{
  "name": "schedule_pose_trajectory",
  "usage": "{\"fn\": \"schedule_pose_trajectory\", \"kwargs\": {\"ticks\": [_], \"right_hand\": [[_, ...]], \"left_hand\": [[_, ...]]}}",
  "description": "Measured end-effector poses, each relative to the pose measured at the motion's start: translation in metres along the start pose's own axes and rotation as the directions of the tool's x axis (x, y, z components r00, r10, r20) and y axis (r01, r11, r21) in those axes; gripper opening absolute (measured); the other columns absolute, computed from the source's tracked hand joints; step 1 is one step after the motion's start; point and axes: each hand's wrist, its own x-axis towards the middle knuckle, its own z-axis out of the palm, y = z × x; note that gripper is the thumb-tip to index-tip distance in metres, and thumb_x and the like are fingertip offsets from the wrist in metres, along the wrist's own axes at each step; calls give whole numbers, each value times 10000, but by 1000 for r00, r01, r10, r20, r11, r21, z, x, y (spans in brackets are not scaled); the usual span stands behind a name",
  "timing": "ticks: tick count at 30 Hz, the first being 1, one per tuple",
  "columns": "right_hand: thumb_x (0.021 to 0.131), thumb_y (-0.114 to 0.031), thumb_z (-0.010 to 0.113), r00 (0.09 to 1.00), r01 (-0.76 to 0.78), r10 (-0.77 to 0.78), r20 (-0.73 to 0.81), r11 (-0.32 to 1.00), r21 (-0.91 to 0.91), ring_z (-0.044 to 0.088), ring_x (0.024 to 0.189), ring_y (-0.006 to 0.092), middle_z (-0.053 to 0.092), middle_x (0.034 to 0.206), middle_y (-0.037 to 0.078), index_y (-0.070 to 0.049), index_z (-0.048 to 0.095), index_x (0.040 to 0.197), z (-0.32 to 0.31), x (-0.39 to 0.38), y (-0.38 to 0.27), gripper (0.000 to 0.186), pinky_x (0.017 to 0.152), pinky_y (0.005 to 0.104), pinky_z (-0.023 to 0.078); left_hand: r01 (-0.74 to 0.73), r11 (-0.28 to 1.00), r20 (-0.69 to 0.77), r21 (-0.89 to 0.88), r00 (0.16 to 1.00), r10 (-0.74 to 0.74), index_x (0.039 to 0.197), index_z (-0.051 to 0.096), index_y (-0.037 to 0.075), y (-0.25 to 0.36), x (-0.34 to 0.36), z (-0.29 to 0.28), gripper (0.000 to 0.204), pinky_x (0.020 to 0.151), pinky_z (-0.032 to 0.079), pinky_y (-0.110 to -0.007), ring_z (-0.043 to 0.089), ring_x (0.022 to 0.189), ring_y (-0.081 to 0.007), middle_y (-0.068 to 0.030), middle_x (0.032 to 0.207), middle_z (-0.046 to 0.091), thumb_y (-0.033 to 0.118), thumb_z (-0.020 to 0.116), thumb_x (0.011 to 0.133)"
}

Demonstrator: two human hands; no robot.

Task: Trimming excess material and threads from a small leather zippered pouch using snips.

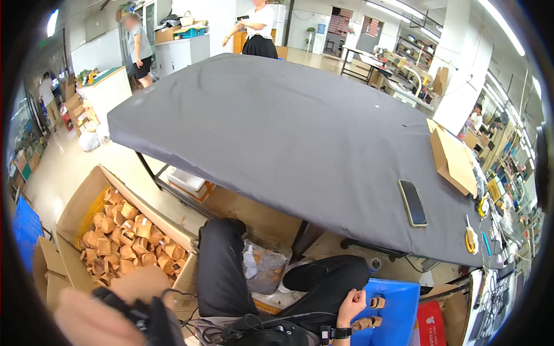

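My right hand (352, 304) is closed in a loose fist above the left edge of a blue plastic bin (398, 291). Whatever its fingers hold, if anything, is hidden. Several small tan folded pieces (377, 303) lie in the bin beside that hand. At the lower left, my left hand (140, 282) reaches over the near side of a large cardboard box (81, 213); it is blurred and its fingers cannot be made out. A heap of tan, hollow, loop-like pieces (124, 236) fills much of the box.
A big table with a dark grey cover (271, 132) stands ahead. On its right side lie a phone (412, 203), a flat cardboard box (453, 161) and yellow-handled scissors (471, 237). A clear plastic bag (265, 268) sits on the floor between my legs. Other people stand farther back.
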Motion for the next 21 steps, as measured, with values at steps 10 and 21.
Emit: {"fn": "schedule_pose_trajectory", "kwargs": {"ticks": [10,21], "right_hand": [[912,-127,562,999,12,-9,37,995,-98,277,551,112,261,589,5,-33,324,664,2,8,29,356,492,300,255],[901,-104,587,998,56,-57,18,998,14,215,573,73,215,613,-34,-56,277,671,1,6,35,389,490,263,210]], "left_hand": [[-111,993,-254,-48,962,96,940,585,73,-64,47,112,248,503,384,-309,501,538,-175,-26,641,494,246,640,771],[84,-20,81,-996,990,116,834,671,55,-76,46,105,94,492,426,-218,577,597,-77,-45,751,647,127,625,874]]}}
